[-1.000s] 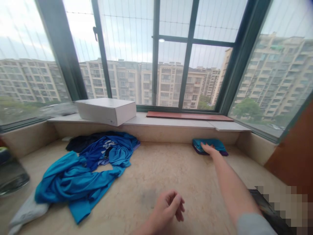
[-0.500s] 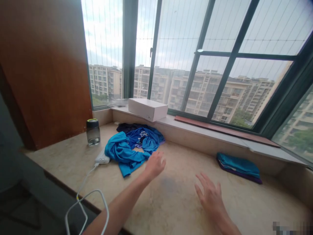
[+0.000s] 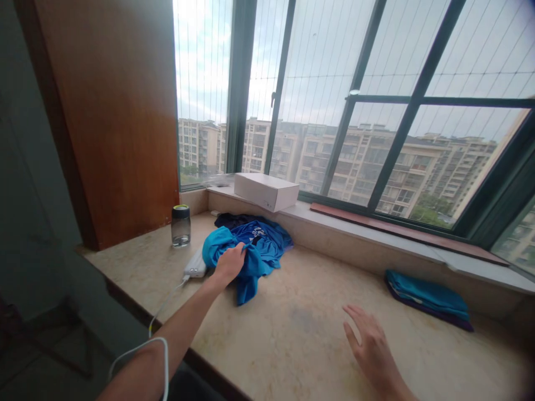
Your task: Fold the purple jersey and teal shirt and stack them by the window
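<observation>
My left hand (image 3: 229, 264) is closed on the light blue cloth (image 3: 253, 273), part of which bunches up at the fingers. Behind it a darker blue garment with a white print (image 3: 271, 236) lies crumpled, with a black cloth (image 3: 234, 219) at its back edge. Over the stone ledge on the right, my right hand (image 3: 370, 341) is open, fingers spread, holding nothing. Beyond that hand lies a folded teal and purple stack of cloth (image 3: 426, 295), near the raised sill.
A white power bank (image 3: 195, 266) with a white cable touches the cloth's left side. A dark-lidded bottle (image 3: 181, 227) stands behind it. On the sill (image 3: 343, 224) rest a white box (image 3: 265, 192) and a reddish board (image 3: 401, 231). The ledge's front edge runs below my left arm.
My left hand has moved left onto the light blue cloth and closed on it; the cloth has shifted and bunched. My right hand stays open. The view has turned slightly left.
</observation>
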Motion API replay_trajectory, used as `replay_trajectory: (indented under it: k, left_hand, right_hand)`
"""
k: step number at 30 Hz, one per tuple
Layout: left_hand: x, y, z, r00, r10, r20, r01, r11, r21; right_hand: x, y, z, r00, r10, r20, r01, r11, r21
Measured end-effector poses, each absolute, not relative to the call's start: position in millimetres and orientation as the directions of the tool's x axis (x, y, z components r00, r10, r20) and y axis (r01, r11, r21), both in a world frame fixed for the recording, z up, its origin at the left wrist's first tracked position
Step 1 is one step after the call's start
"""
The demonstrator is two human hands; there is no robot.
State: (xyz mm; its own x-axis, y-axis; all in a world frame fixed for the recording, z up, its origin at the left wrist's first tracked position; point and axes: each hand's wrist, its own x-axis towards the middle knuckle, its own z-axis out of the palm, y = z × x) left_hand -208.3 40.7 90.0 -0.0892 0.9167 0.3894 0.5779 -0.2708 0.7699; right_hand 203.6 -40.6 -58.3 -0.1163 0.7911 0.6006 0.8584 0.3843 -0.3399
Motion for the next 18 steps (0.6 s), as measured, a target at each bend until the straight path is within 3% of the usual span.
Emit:
replay_trajectory:
  k: [3,6,9,11,15,18]
  left_hand:
    - [-185.7,44.3,109.4,-0.010,0.887,0.461,0.515,-0.391,0.763]
    - [-147.0,34.6,136.2,0.105,0.842,0.528,0.194,-0.539,0.820]
    - [-110.1,14.8,162.8,0.219,0.851,0.477,-0.308,-0.403,0.862]
    - [-94.7,2.1,177.8,0.261,0.882,0.391,-0.478,-0.234,0.847]
    - [-85.4,-9.6,199.4,0.304,0.916,0.262,-0.587,-0.036,0.809]
    - [-85.5,-5.2,206.0,0.261,0.914,0.309,-0.550,-0.122,0.826]
  right_hand:
    - [170.0,-41.2,-40.5,-0.181,0.846,0.502,0.744,0.451,-0.492]
    - [127.8,-34.8,-15.2,-0.219,0.897,0.383,0.545,0.438,-0.715]
    - [91.4,-23.9,18.7,-0.215,0.912,0.349,0.296,0.401,-0.867]
    - [76.1,-19.4,46.1,-0.186,0.905,0.382,0.125,0.408,-0.904]
    - [70.0,-27.4,100.7,-0.154,0.888,0.433,-0.146,0.413,-0.899]
    - [84.1,-43.1,130.7,-0.062,0.918,0.393,-0.120,0.384,-0.916]
